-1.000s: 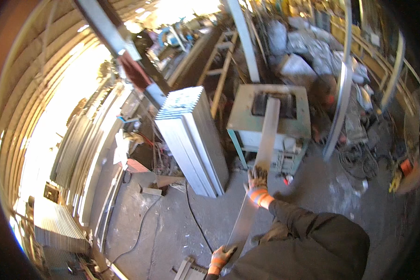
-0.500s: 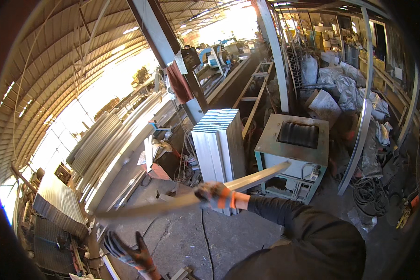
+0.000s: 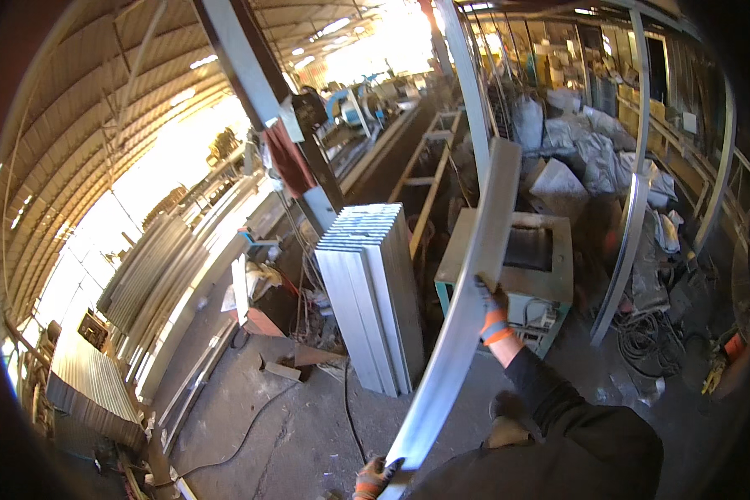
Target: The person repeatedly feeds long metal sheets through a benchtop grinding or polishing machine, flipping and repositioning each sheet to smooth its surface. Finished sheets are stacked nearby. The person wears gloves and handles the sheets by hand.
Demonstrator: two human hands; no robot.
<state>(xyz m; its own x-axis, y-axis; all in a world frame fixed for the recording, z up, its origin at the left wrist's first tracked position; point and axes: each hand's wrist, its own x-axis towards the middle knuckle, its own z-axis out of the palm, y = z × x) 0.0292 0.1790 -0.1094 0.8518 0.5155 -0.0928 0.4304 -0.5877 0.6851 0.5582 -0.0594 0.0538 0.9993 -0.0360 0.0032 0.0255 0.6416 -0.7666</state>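
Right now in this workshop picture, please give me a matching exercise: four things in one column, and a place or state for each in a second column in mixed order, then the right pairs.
Things:
1. long metal strip
2. stack of grey panels
3. green machine
4. coiled cable

Places or states:
A. lying on the floor at the right
B. standing upright on the floor
C. held in both gloved hands
D. behind the right hand

Pairs: 1-C, 2-B, 3-D, 4-A

**Long curved metal strip held upright**

The metal strip point(image 3: 467, 308) is long, flat and pale grey, gently bowed; it stands steeply on end, its top leaning right over a green machine; probably sheet steel, though the glare hides detail.
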